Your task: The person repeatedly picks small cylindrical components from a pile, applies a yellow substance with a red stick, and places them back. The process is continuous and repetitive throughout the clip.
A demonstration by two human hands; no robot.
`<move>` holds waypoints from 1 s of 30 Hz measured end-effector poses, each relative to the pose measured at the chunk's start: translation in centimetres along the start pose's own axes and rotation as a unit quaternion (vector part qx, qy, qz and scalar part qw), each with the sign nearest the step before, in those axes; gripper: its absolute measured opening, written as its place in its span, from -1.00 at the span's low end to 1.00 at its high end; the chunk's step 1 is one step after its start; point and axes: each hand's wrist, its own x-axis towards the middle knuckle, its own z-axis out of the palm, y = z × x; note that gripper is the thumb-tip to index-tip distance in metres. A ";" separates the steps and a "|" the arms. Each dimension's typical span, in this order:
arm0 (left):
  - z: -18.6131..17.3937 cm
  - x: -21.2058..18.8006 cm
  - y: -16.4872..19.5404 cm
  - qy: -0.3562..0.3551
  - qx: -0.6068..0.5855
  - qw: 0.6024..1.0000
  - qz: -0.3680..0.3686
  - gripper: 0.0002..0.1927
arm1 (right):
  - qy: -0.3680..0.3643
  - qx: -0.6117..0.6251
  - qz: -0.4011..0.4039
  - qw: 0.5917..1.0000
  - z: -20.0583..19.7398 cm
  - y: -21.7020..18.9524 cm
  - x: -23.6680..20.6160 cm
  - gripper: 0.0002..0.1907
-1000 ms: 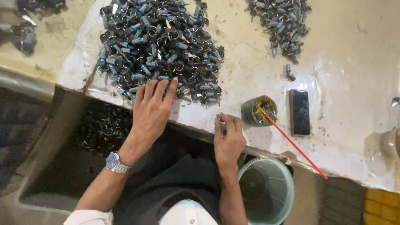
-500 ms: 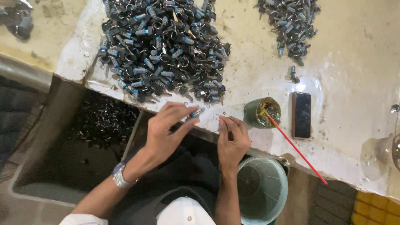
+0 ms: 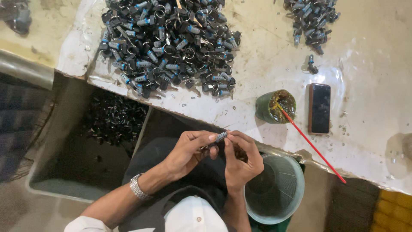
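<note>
Head view: two hands [image 3: 214, 152], one lock [image 3: 221, 137].

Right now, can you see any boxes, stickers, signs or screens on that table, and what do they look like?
Phone: flat on the white table right of the green cup; a dark rectangle with a brownish edge, its screen black and off.
No boxes, stickers or signs show.
Both hands hold a small metal part, not a package.

The pile of small dark metal lock parts [image 3: 169, 45] shows shiny silver barrels. The glossy, wrinkled clear plastic sheet [image 3: 365, 81] covers the bench. The smooth black slab phone [image 3: 320, 108] reflects light.
</note>
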 end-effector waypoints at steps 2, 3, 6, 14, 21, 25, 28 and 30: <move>0.0 0.0 0.0 -0.004 0.012 1.000 0.006 -0.73 | -0.005 -0.047 -0.027 0.998 -0.1 -0.7 0.2 -0.82; 0.1 0.0 0.1 -0.005 0.022 1.000 0.012 -0.72 | -0.008 -0.071 -0.042 0.997 -0.2 -1.0 0.2 -0.81; 0.5 -0.2 0.3 0.016 0.066 0.997 0.036 -0.73 | -0.012 -0.125 -0.073 0.989 -0.3 -1.8 0.3 -0.80; 1.3 -0.8 1.1 0.049 0.397 0.906 0.137 -0.75 | -0.101 0.052 0.186 0.976 -2.8 -0.3 1.3 -0.74; 3.1 -0.2 0.6 0.043 0.534 0.831 0.150 -0.67 | -0.055 -0.080 0.137 0.986 -6.2 1.9 2.6 -0.89; 3.5 -0.1 0.8 0.008 0.533 0.811 0.242 -0.64 | 0.216 0.053 0.140 0.965 -8.6 2.7 4.2 -0.78; 3.8 0.1 1.0 0.020 0.554 0.780 0.290 -0.67 | 0.252 -0.010 0.037 0.967 -9.9 2.7 4.8 -0.85; 4.1 -0.2 1.2 0.065 0.576 0.768 0.271 -0.69 | 0.248 -0.057 -0.069 0.965 -10.5 2.4 4.7 -0.88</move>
